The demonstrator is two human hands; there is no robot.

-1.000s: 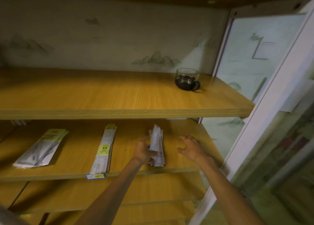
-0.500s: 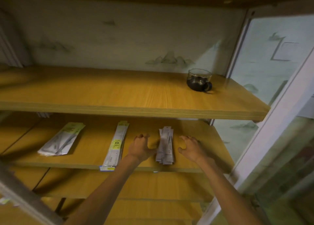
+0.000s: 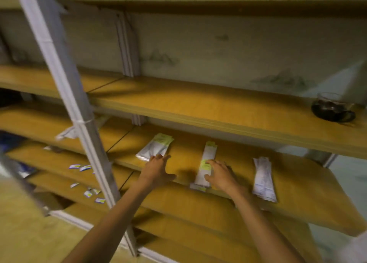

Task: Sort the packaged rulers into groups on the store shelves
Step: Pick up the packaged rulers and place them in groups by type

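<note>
Three groups of packaged rulers lie on the middle wooden shelf (image 3: 297,185). The left group (image 3: 153,147) is a short wide pack with a yellow-green header. In the centre lies a long narrow stack (image 3: 206,159) with a yellow label. A white stack (image 3: 263,178) is at the right. My left hand (image 3: 156,170) reaches forward with straight fingers whose tips touch the near end of the left group. My right hand (image 3: 221,175) rests with spread fingers on the near half of the long narrow stack. Neither hand grips anything.
A dark glass cup (image 3: 331,108) stands on the upper shelf (image 3: 198,103) at the far right. A white upright post (image 3: 65,87) crosses the view on the left. Loose small packets (image 3: 81,167) lie on lower shelves left of it.
Both hands left the white right-hand stack and moved left: the left hand to the wide pack, the right hand onto the long narrow stack. The view swung left.
</note>
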